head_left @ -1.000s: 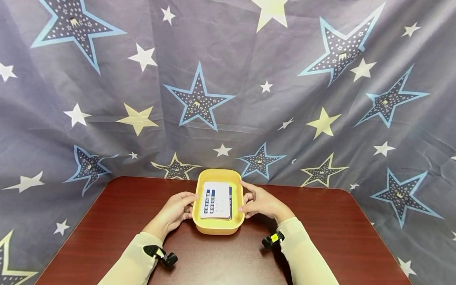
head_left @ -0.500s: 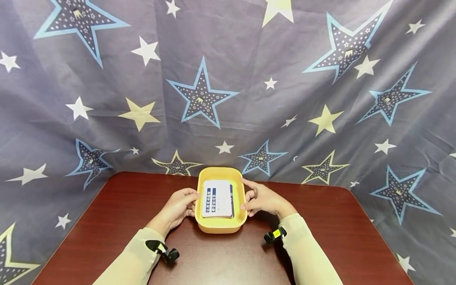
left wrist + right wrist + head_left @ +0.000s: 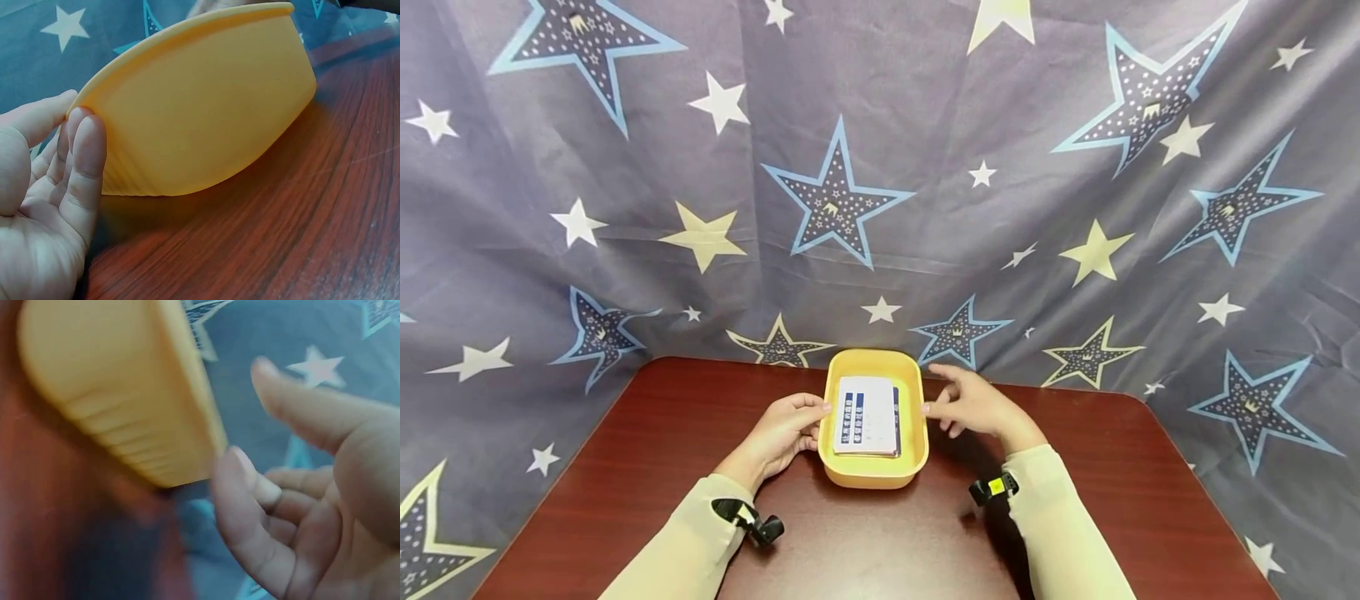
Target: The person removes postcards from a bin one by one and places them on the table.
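A yellow plastic basket (image 3: 874,481) stands on the table near its far edge. Inside lies a stack of white cards (image 3: 876,417) with blue printed blocks, a darker card peeking out on the right. My left hand (image 3: 784,432) pinches the basket's left rim, thumb over the edge and fingers against the outer wall, as the left wrist view also shows. On the other side, my right hand (image 3: 981,408) is beside the right rim. In the right wrist view its thumb stands apart from the rim, while a bent finger is close to or touching it; which, I cannot tell.
A reddish-brown wooden table (image 3: 685,433) spreads around the basket. Behind it hangs a grey curtain (image 3: 940,217) with stars, meeting the table's far edge. Black wrist cameras (image 3: 760,525) are strapped over both cream sleeves.
My right hand has loosened from the basket's right rim and shifted slightly right, its index finger lifting off. The left hand keeps its grip. The whole head view has shifted a little.
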A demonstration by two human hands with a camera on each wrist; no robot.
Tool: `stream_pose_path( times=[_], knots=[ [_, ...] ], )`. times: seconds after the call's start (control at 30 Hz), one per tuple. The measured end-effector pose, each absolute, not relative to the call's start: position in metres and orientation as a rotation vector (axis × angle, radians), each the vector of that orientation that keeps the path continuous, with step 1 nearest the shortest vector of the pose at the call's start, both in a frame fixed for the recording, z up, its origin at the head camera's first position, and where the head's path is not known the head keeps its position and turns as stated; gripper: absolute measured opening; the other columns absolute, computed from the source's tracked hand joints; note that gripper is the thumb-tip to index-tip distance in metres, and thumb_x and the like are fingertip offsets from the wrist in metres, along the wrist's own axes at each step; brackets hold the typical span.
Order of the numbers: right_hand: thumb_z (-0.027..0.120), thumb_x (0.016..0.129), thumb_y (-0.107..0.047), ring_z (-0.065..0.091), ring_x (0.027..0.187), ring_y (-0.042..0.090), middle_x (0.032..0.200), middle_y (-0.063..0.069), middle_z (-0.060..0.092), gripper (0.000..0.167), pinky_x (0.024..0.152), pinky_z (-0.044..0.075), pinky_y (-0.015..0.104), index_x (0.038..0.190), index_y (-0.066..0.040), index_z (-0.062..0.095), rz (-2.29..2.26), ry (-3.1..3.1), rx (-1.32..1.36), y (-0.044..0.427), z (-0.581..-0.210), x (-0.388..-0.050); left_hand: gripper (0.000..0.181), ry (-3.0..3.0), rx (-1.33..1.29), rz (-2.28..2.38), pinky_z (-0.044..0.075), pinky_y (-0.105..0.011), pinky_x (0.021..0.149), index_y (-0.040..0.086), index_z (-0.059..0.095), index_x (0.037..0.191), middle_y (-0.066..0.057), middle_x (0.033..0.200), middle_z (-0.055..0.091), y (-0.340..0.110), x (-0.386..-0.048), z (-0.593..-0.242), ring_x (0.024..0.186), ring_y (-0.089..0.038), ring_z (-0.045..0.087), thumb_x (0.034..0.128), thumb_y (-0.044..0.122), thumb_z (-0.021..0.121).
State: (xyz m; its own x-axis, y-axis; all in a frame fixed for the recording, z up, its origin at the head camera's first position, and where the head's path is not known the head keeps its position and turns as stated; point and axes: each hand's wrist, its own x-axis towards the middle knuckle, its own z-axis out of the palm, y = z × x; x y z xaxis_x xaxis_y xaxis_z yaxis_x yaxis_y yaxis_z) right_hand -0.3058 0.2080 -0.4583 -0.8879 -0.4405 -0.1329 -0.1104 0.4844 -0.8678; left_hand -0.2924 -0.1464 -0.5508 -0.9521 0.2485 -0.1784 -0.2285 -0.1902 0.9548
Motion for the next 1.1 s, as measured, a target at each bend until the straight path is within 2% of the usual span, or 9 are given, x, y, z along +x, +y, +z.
stream_pose_path(
  times=[0.1, 0.23, 0.37, 0.47, 0.6, 0.7, 0.8, 0.93, 1.1],
  knots=[
    [0.082, 0.106, -0.02, 0.071, 0.068, 0.02, 0.085, 0.017, 0.074, 0.076, 0.061, 0.068, 0.036, 0.168, 0.004, 0.045, -1.291, 2.522, -0.444, 0.196, -0.433, -0.308, 0.014, 1.767, 0.034, 2.21, 0.06, -0.023, 0.061, 0.003, 0.064, 0.117, -0.001, 0.085, 0.071, -0.148, -0.295, -0.55, 0.066, -0.009, 0.063, 0.1113, 0.013, 0.072],
    [0.081, 0.107, -0.028, 0.077, 0.07, 0.024, 0.087, 0.015, 0.076, 0.071, 0.065, 0.07, 0.037, 0.163, 0.003, 0.052, -1.125, 2.559, -0.458, 0.166, -0.409, -0.316, 0.014, 1.768, 0.042, 2.22, 0.06, -0.023, 0.061, 0.003, 0.064, 0.116, 0.0, 0.085, 0.071, -0.149, -0.296, -0.552, 0.066, -0.009, 0.063, 0.1112, 0.013, 0.072],
    [0.08, 0.108, -0.033, 0.085, 0.086, 0.035, 0.107, 0.024, 0.082, 0.072, 0.072, 0.072, 0.039, 0.165, 0.001, 0.051, -0.914, 2.571, -0.414, 0.128, -0.397, -0.329, 0.012, 1.766, 0.049, 2.225, 0.059, -0.022, 0.06, 0.004, 0.064, 0.115, -0.001, 0.084, 0.07, -0.151, -0.296, -0.554, 0.066, -0.01, 0.063, 0.1115, 0.013, 0.072],
    [0.08, 0.107, -0.036, 0.086, 0.095, 0.037, 0.125, 0.026, 0.08, 0.071, 0.078, 0.073, 0.042, 0.162, 0.003, 0.054, -0.701, 2.594, -0.339, 0.104, -0.397, -0.338, 0.011, 1.758, 0.064, 2.22, 0.06, -0.022, 0.061, 0.004, 0.064, 0.116, 0.0, 0.085, 0.071, -0.151, -0.296, -0.556, 0.067, -0.009, 0.063, 0.1118, 0.012, 0.071],
    [0.081, 0.105, -0.044, 0.087, 0.093, 0.035, 0.118, 0.021, 0.084, 0.059, 0.068, 0.07, 0.038, 0.141, 0.001, 0.069, -0.418, 2.65, -0.231, 0.085, -0.405, -0.351, 0.01, 1.752, 0.081, 2.226, 0.06, -0.022, 0.061, 0.004, 0.065, 0.116, 0.0, 0.085, 0.071, -0.15, -0.296, -0.557, 0.067, -0.009, 0.063, 0.1115, 0.011, 0.071],
    [0.08, 0.105, -0.045, 0.086, 0.094, 0.036, 0.112, 0.021, 0.085, 0.051, 0.06, 0.064, 0.033, 0.128, 0.0, 0.072, -0.354, 2.637, -0.178, 0.08, -0.415, -0.358, 0.008, 1.749, 0.079, 2.229, 0.059, -0.022, 0.06, 0.005, 0.065, 0.115, 0.001, 0.083, 0.069, -0.149, -0.296, -0.558, 0.066, -0.01, 0.062, 0.1115, 0.01, 0.071],
    [0.082, 0.103, -0.042, 0.083, 0.096, 0.035, 0.115, 0.018, 0.082, 0.042, 0.063, 0.064, 0.034, 0.12, -0.004, 0.075, -0.381, 2.601, -0.137, 0.078, -0.422, -0.359, 0.007, 1.754, 0.091, 2.228, 0.058, -0.021, 0.059, 0.006, 0.065, 0.111, 0.001, 0.079, 0.066, -0.149, -0.296, -0.558, 0.065, -0.009, 0.061, 0.1116, 0.01, 0.07],
    [0.086, 0.099, -0.044, 0.08, 0.089, 0.029, 0.102, 0.009, 0.081, 0.036, 0.071, 0.066, 0.037, 0.107, -0.01, 0.078, -0.374, 2.61, -0.103, 0.079, -0.431, -0.357, 0.011, 1.764, 0.109, 2.214, 0.057, -0.021, 0.058, 0.007, 0.063, 0.105, 0.001, 0.078, 0.063, -0.149, -0.296, -0.556, 0.065, -0.01, 0.06, 0.1121, 0.011, 0.07],
    [0.091, 0.098, -0.036, 0.085, 0.085, 0.034, 0.092, 0.013, 0.084, 0.035, 0.07, 0.069, 0.036, 0.102, -0.004, 0.075, -0.53, 2.545, -0.142, 0.079, -0.441, -0.356, 0.013, 1.767, 0.105, 2.211, 0.056, -0.021, 0.057, 0.007, 0.062, 0.103, 0.001, 0.078, 0.062, -0.149, -0.296, -0.556, 0.064, -0.01, 0.059, 0.1122, 0.011, 0.071]
  ],
)
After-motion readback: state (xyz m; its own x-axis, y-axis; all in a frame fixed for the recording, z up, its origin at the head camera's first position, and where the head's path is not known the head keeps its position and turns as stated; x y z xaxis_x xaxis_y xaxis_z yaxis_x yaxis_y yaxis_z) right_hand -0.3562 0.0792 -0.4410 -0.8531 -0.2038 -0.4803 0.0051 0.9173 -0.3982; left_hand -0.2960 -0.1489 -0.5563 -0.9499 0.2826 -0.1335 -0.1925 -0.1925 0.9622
